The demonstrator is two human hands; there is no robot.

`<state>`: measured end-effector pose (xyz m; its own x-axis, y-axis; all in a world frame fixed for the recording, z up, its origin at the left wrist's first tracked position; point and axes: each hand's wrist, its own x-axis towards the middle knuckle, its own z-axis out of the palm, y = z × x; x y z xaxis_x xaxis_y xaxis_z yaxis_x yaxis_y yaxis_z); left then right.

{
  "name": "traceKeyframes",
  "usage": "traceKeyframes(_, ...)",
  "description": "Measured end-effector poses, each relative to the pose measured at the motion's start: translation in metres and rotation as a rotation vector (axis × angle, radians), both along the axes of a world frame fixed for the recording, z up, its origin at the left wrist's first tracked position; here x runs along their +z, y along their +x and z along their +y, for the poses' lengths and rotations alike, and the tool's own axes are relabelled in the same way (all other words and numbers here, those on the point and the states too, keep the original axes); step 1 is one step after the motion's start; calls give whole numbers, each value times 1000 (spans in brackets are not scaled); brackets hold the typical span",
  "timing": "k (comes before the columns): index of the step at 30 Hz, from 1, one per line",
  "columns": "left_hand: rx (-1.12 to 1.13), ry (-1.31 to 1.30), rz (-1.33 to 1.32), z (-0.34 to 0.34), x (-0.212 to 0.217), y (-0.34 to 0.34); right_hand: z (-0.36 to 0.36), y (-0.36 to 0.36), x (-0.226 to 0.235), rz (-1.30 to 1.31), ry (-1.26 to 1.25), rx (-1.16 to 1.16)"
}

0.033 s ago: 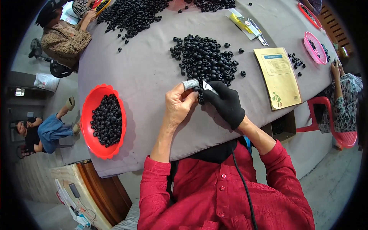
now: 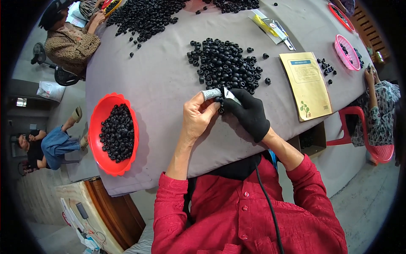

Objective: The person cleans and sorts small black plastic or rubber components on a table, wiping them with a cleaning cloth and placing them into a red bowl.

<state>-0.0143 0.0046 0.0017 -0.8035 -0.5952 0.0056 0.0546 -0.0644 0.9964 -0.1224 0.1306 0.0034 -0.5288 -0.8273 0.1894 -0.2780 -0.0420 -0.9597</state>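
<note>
My left hand (image 2: 197,115) is bare, with a grey-white wrap (image 2: 211,94) around its index finger. Thumb and index finger pinch a small round black piece (image 2: 219,100), mostly covered by the fingers. My right hand (image 2: 250,115) wears a black glove and closes on a short pointed metal blade (image 2: 231,97). The blade stands beside the wrapped finger; whether it touches the piece I cannot tell. Just beyond both hands lies a pile of hollow, bead-like black pieces (image 2: 228,63). To the left, a red scalloped bowl (image 2: 97,146) holds many of the same pieces.
A yellow booklet (image 2: 305,86) lies right of the pile, on the grey tablecloth (image 2: 165,76). Beyond it is a packaged tool (image 2: 274,28). A larger black heap (image 2: 146,19) covers the far side. A pink basket (image 2: 347,53) stands at right. Other people sit around the table.
Hardly anything differs. The blade and the wrapped finger have shifted very slightly; both hands keep their grip.
</note>
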Motion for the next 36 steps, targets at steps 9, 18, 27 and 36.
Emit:
traceKeyframes(9,-103,234,160,1,-11,2,-5,5,13,-130,109,-154)
traceKeyframes(18,-44,393,224,-7,0,2,-2,1,5,-96,106,-122)
traceKeyframes(27,-40,473,254,-11,-16,5,-1,3,18,-372,155,111)
traceKeyframes(36,-96,486,233,-9,-17,2,-3,0,15,-313,163,178)
